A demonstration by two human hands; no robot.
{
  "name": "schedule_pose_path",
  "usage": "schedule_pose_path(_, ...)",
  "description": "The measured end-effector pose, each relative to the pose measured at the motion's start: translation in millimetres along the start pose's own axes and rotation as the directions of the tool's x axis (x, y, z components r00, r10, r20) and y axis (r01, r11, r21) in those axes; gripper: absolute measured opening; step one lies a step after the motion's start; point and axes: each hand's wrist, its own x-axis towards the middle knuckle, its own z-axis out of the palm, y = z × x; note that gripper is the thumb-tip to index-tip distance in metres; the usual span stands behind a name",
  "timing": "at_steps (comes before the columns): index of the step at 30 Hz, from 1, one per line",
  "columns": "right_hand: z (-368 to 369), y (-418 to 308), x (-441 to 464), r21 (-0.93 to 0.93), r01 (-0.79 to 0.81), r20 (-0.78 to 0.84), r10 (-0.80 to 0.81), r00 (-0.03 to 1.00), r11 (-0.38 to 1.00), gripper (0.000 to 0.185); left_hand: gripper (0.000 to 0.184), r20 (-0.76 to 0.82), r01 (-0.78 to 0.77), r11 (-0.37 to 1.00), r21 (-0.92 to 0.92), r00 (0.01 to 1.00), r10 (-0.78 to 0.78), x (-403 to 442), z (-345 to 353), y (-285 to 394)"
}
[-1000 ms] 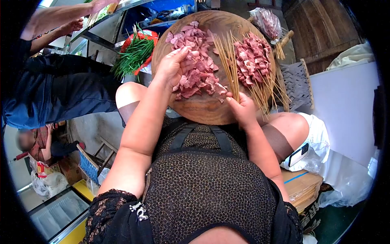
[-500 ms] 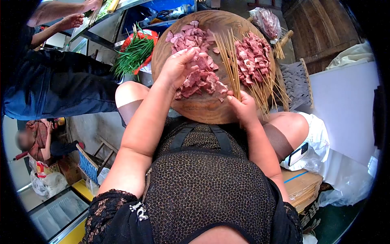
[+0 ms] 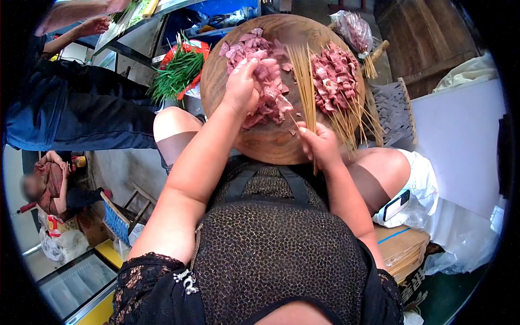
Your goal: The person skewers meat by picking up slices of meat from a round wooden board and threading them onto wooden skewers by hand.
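Observation:
My left hand (image 3: pixel 244 86) is over the pile of sliced raw meat (image 3: pixel 271 103), its thumb and fingers closed on a meat slice that they partly hide. My right hand (image 3: pixel 320 145) grips a bundle of bamboo skewers (image 3: pixel 306 92), which fans upward across the board. One skewer leans away from the bundle toward the pile, with a meat slice (image 3: pixel 283 105) at its tip. Right of the bundle lies a heap of threaded meat skewers (image 3: pixel 336 78), their bare ends toward me. All of it rests on a round wooden board (image 3: pixel 260 149) at my knees.
Green chives (image 3: pixel 181 73) in a red bag are left of the board. A bag of meat skewers (image 3: pixel 355 32) sits beyond its right edge. A person in dark trousers (image 3: pixel 81 108) stands at left; another person (image 3: pixel 51 184) sits farther back. A woven chair (image 3: pixel 394 111) is at right.
My left hand has shifted right and slightly down, further over the meat pile. My right hand still grips the skewers, with one now angled toward the pile.

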Motion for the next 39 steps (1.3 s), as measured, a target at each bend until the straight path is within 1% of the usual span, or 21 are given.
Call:
schedule_pose_path(2,-3.5,3.4,-0.1,-0.015,-0.025,0.028,0.026,0.999,1.0,0.021,0.022,-0.038,-0.005,1.0,-0.011,0.999,0.005,2.8,2.1,0.7)
schedule_pose_path(5,2.3,7.5,-2.4,0.013,0.008,-0.029,-0.008,1.0,1.0,0.022,0.018,-0.039,0.008,1.0,-0.008,0.999,-0.008,3.9,2.1,-7.8)
schedule_pose_path(6,3.0,8.6,-1.2,0.015,0.01,-0.035,-0.01,0.999,1.0,0.022,0.018,-0.034,0.012,1.0,-0.008,0.999,-0.012,5.1,2.7,-10.6)
schedule_pose_path(8,2.6,12.2,1.4,-0.049,0.098,-0.058,-0.1,0.993,0.994,0.02,0.018,-0.007,0.028,0.998,0.053,1.0,-0.027,6.9,0.7,-16.9)
schedule_pose_path(10,1.9,14.9,3.0,-0.049,0.109,-0.067,-0.112,0.991,0.993,0.02,0.019,0.041,0.029,0.997,0.069,0.999,-0.032,4.4,4.3,-16.8)
schedule_pose_path(12,0.1,15.1,4.3,-0.048,0.118,-0.077,-0.122,0.99,0.992,0.019,0.023,-0.018,0.097,0.995,0.012,0.995,-0.097,0.4,11.9,-12.4)
schedule_pose_path(13,-1.5,15.6,4.2,0.01,0.091,-0.071,-0.09,0.993,0.996,0.019,0.027,-0.021,0.12,0.991,-0.06,0.992,-0.122,-1.0,15.7,-10.3)
schedule_pose_path(14,-3.1,15.0,4.9,0.067,0.068,-0.063,-0.064,0.996,0.995,0.019,0.027,-0.018,0.123,0.991,-0.061,0.992,-0.124,-2.1,14.2,-14.4)
schedule_pose_path(16,0.0,14.9,4.8,0.009,0.094,-0.071,-0.093,0.993,0.996,0.019,0.03,0.032,0.175,0.984,-0.016,0.984,-0.174,-3.5,7.9,-26.4)
schedule_pose_path(17,2.7,15.4,3.9,-0.049,0.111,-0.074,-0.114,0.991,0.993,0.019,0.03,0.034,0.165,0.986,-0.017,0.986,-0.164,-6.7,5.5,-34.6)
schedule_pose_path(20,6.4,18.1,1.1,-0.051,0.119,-0.088,-0.123,0.989,0.992,0.018,0.021,-0.027,0.155,0.98,-0.126,0.987,-0.16,-13.0,15.9,-47.4)
schedule_pose_path(21,4.9,19.8,1.4,-0.025,0.109,-0.071,-0.11,0.991,0.994,0.019,0.023,-0.072,0.139,0.984,-0.113,0.986,-0.148,-16.9,28.1,-46.8)
schedule_pose_path(26,4.2,18.7,-5.7,0.04,0.149,-0.085,-0.145,0.986,0.988,0.02,0.025,-0.001,0.162,0.979,-0.119,0.987,-0.164,-19.0,46.9,-47.1)
schedule_pose_path(29,2.7,18.5,-10.5,0.048,0.156,-0.095,-0.151,0.984,0.987,0.02,0.028,0.026,0.18,0.98,-0.086,0.984,-0.178,-21.9,51.1,-47.0)
schedule_pose_path(30,0.8,19.1,-12.5,0.033,0.139,-0.097,-0.136,0.986,0.99,0.019,0.031,0.012,0.126,0.986,0.113,0.992,-0.128,-22.4,55.6,-45.7)
schedule_pose_path(33,-5.0,20.8,-9.3,0.051,0.172,-0.137,-0.164,0.977,0.984,0.019,0.047,0.092,0.205,0.979,-0.008,0.975,-0.204,-18.7,46.5,-36.7)
schedule_pose_path(34,-6.1,19.8,-10.4,0.052,0.174,-0.138,-0.165,0.977,0.983,0.019,0.05,0.045,0.225,0.97,-0.091,0.974,-0.222,-23.1,53.0,-27.4)
schedule_pose_path(35,-7.1,16.8,-12.0,0.088,0.163,-0.121,-0.151,0.981,0.983,0.019,0.04,0.214,0.22,0.97,-0.107,0.957,-0.194,-6.2,22.3,-33.0)
schedule_pose_path(36,-7.3,14.5,-13.5,0.124,0.151,-0.105,-0.139,0.985,0.981,0.019,0.04,0.217,0.221,0.969,-0.106,0.957,-0.194,-3.5,19.8,-27.7)
schedule_pose_path(38,-4.2,14.4,-15.4,0.108,0.157,-0.127,-0.143,0.981,0.982,0.018,0.028,0.063,0.108,0.987,0.119,0.991,-0.116,-1.0,16.9,-21.6)
schedule_pose_path(39,-3.9,15.0,-16.6,0.096,0.135,-0.129,-0.123,0.984,0.986,0.018,0.023,0.066,0.131,0.984,0.124,0.988,-0.14,-0.3,18.8,-16.0)
